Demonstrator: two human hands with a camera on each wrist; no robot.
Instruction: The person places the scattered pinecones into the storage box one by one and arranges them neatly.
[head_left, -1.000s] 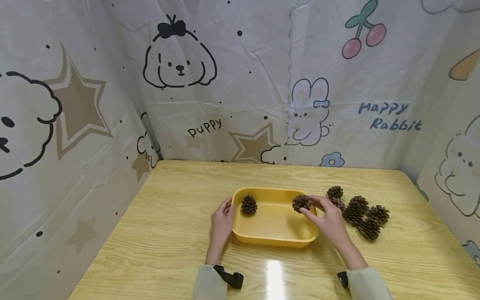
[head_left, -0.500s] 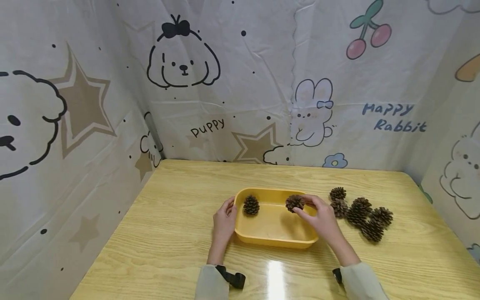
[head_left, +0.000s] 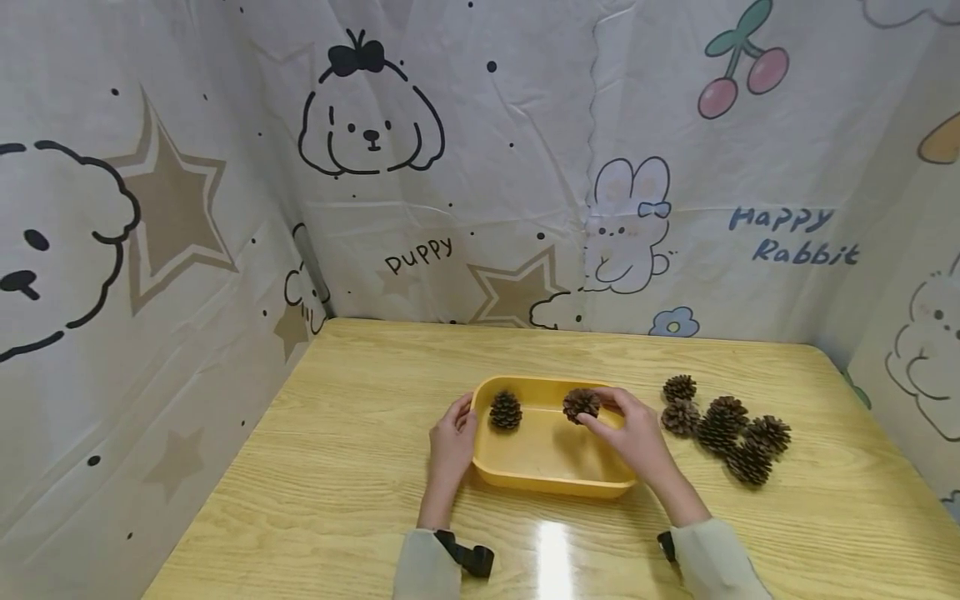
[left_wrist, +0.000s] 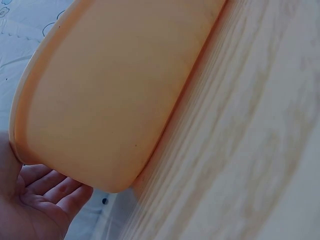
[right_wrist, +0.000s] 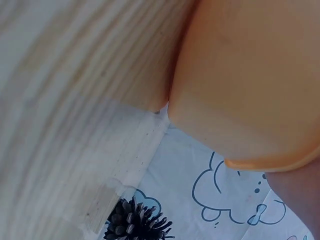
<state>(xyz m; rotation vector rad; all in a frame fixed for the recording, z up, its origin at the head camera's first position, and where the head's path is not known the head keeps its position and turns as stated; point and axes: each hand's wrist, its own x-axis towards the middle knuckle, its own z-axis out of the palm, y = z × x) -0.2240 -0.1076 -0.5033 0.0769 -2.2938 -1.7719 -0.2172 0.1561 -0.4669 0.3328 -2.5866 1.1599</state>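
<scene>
In the head view a yellow plastic tray [head_left: 551, 482] sits on the wooden table. My right hand [head_left: 633, 437] pinches a brown pine cone [head_left: 581, 406] between thumb and fingers, over the tray's right half. A second pine cone [head_left: 506, 411] stands upright inside the tray at its left end. My left hand [head_left: 452, 437] rests against the tray's outer left side; in the left wrist view its fingers [left_wrist: 62, 190] lie loosely extended beside the tray's end wall [left_wrist: 100, 100]. The right wrist view shows the tray's outer wall [right_wrist: 245, 85] with part of the right hand [right_wrist: 295, 195] beyond its rim.
Several loose pine cones [head_left: 723, 425] lie clustered on the table [head_left: 360, 433] to the right of the tray. One pine cone [right_wrist: 135, 220] also shows at the bottom of the right wrist view. Printed cloth [head_left: 480, 167] encloses the table's back and sides.
My right hand has carried its pine cone leftward, from near the tray's right rim further in over the tray. My left hand stays at the tray's left side, and the camera has shifted slightly.
</scene>
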